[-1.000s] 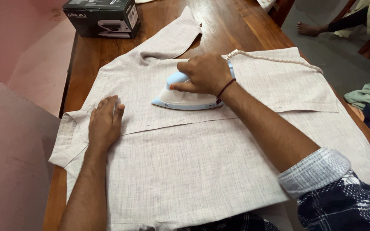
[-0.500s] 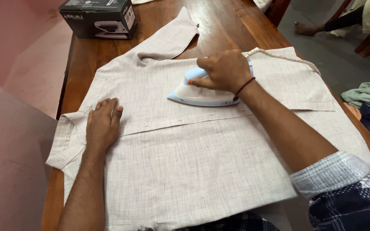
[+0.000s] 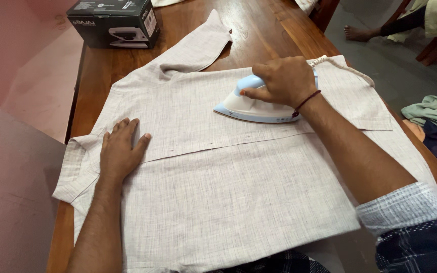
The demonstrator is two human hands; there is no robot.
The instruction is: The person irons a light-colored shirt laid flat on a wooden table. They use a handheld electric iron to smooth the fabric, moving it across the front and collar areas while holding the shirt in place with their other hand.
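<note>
1. Pressing goes best with the iron (image 3: 251, 107) kept flat on its soleplate: the right hand (image 3: 281, 81) is closed around its pale blue handle, on the far half of the beige linen shirt (image 3: 218, 197) spread over the wooden table (image 3: 264, 30).
2. Hold the cloth taut: the left hand (image 3: 120, 149) lies open, palm down, fingers spread, near the collar end just beside the button placket (image 3: 228, 140).
3. Judged from the layout, the braided cord (image 3: 345, 68) trailing off the right edge should stay clear of the soleplate's path.
4. A black rectangular carton (image 3: 112, 23), picturing a white iron on its side with a pale label panel at one end, sits at the far left table corner, well apart from the shirt.
</note>
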